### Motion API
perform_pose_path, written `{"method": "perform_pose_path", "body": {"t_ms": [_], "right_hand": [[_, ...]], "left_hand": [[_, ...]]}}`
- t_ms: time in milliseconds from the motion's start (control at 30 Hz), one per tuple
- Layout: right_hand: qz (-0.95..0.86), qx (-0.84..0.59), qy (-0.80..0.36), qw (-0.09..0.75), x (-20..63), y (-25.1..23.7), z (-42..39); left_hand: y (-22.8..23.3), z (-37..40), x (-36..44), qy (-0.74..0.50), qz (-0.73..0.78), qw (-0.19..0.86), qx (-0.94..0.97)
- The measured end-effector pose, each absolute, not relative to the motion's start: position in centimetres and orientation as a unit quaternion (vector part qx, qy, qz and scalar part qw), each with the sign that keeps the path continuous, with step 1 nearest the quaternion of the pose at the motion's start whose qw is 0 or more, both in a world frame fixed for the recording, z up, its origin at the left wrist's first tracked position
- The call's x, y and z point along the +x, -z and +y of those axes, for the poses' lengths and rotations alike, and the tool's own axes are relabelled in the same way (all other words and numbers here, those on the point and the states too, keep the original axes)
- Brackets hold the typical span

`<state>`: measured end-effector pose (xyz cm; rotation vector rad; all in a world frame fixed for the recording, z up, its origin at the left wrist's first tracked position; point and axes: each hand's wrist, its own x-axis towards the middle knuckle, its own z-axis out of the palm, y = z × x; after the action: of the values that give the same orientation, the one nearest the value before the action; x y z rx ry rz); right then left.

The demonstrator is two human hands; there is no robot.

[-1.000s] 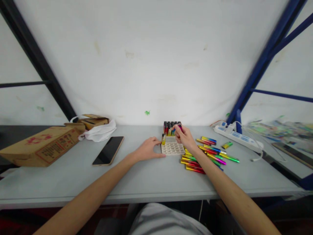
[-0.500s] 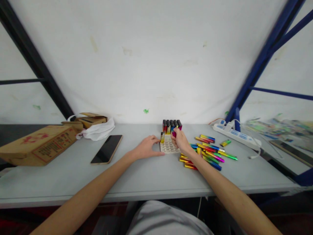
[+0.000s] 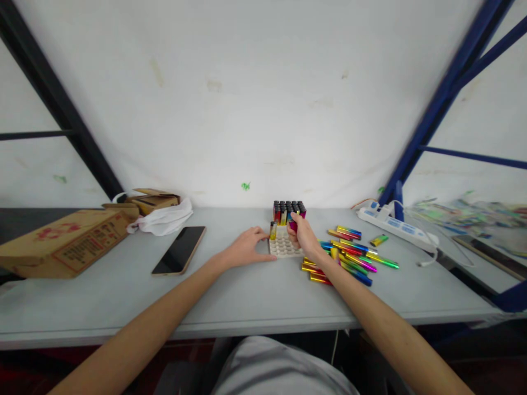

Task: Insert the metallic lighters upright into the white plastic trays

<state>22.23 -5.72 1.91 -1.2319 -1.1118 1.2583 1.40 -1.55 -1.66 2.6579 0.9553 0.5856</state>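
Observation:
My left hand [image 3: 246,248] lies at the left edge of a pale tray with rows of round holes [image 3: 284,248], thumb and fingers spread apart. Close to its fingertips, a yellow lighter [image 3: 273,231] stands upright in the tray's back left corner. Above the tray's right side, my right hand [image 3: 303,235] is closed around a shiny purple lighter [image 3: 292,225]; its lower end is hard to make out. Behind the tray stands a block of upright lighters with dark tops [image 3: 284,213], partly covered by my right hand.
A loose pile of shiny multicoloured lighters [image 3: 349,255] lies right of the tray, partly under my right forearm. Farther right is a white power strip [image 3: 397,226]. To the left are a phone [image 3: 179,251], a white plastic bag [image 3: 167,219] and a cardboard box [image 3: 66,241].
The view has shifted very slightly. Both hands keep nearly the same place, the right one still holding the purple lighter over the tray.

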Motion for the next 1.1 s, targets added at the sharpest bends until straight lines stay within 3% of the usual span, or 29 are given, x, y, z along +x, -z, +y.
{"method": "perform_pose_path", "body": {"t_ms": [900, 1100], "right_hand": [[-0.543, -0.479, -0.478, 0.498, 23.0, -0.2, -4.7], [-0.622, -0.41, -0.438, 0.504, 23.7, -0.3, -4.5]], "left_hand": [[1.5, -1.7, 1.4, -0.2, 0.326, 0.13, 0.915], [1.3, -1.9, 1.4, -0.19, 0.332, 0.131, 0.915]]}}
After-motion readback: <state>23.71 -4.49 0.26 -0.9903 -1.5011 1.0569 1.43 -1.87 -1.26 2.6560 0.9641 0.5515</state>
